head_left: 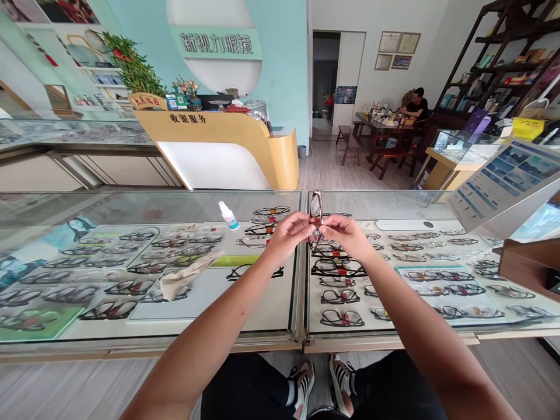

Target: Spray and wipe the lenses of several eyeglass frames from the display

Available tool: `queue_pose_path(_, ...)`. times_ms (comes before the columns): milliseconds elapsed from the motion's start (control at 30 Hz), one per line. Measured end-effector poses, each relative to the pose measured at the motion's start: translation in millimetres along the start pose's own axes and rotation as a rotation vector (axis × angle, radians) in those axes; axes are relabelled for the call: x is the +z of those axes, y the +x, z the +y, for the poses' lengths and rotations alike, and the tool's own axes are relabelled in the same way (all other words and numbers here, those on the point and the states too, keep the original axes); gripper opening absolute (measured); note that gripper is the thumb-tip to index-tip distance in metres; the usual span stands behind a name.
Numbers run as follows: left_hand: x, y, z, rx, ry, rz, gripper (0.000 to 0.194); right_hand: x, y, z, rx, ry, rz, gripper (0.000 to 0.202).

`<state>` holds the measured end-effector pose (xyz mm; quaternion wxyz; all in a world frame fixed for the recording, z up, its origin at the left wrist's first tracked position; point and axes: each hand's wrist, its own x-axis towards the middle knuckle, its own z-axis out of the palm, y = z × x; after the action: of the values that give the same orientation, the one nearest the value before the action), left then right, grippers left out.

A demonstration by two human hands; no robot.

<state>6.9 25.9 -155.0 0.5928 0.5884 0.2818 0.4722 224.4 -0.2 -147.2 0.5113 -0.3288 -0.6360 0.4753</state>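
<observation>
Brown glasses (pixel 315 204), long axis upright, pinched in left fingers (pixel 303 234) and right fingers (pixel 329 233)

The left hand (pixel 289 234) and right hand (pixel 349 234) hold glasses (pixel 315 203) above the glass-topped table (pixel 258 306); to the left, a cloth (pixel 188 276) lies nearer than a white bottle (pixel 228 216).

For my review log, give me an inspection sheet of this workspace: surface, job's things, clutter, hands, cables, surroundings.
Surface: glass-topped counter, with rows of display glasses visible under the glass.
Job's things: pair of eyeglasses, held on end above the counter; white spray bottle and beige cloth to its left.
Clutter: printed display stand and brown box-like object, right side.
Hands: left hand and right hand both grip the eyeglasses.
Cables: nothing seen.
Surroundings: reception desk, seated person, dark shelving.
</observation>
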Motion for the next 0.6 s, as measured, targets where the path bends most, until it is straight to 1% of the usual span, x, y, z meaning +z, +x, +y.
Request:
queue_pose_path(167, 0.1, 1.7, -1.2, 0.067, 0.019, 0.02, 0.048, 0.2, 0.9, 0.1, -0.004, -0.004, 0.033, 0.054)
queue_pose_path(300, 0.1, 3.6, -2.6, 0.108, 0.05, 0.032, 0.046, 0.7, 0.9, -0.3, -0.004, -0.023, 0.05, 0.055)
queue_pose_path(433, -0.1, 3.8, -1.7, 0.128, 0.083, 0.036, 0.046, 1.3, 0.2, -3.1, -0.005, -0.047, 0.051, 0.055)
queue_pose_path(600, -3.2, 3.7, -1.0, 0.132, 0.111, 0.05, 0.046, 1.3, -0.4, -7.5, 0.011, -0.071, 0.101, 0.057)
